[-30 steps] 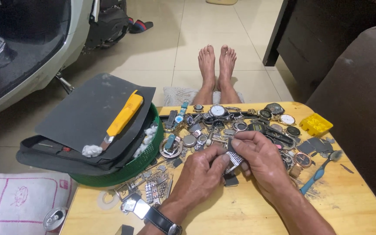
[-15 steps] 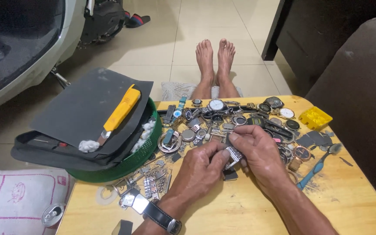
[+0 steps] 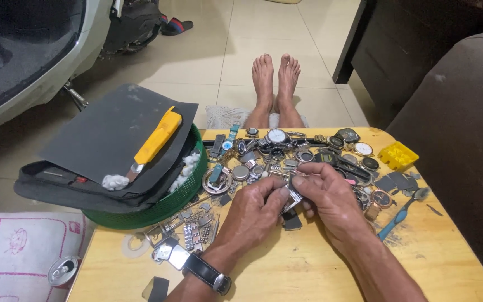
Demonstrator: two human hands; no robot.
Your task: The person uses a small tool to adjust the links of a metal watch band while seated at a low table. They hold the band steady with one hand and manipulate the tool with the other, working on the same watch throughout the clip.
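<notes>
Both hands have stayed clasped on metal watch band (image 3: 294, 196)

2 hands (image 3: 294, 201) around metal watch band (image 3: 293, 197)

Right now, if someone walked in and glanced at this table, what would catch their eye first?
Probably the two hands at the table's middle: the left hand and right hand together pinch a small metal watch band piece. Behind them sprawls a pile of watches and watch parts across the far edge. At the left, a yellow utility knife lies on dark sheets over a green basket.
</notes>
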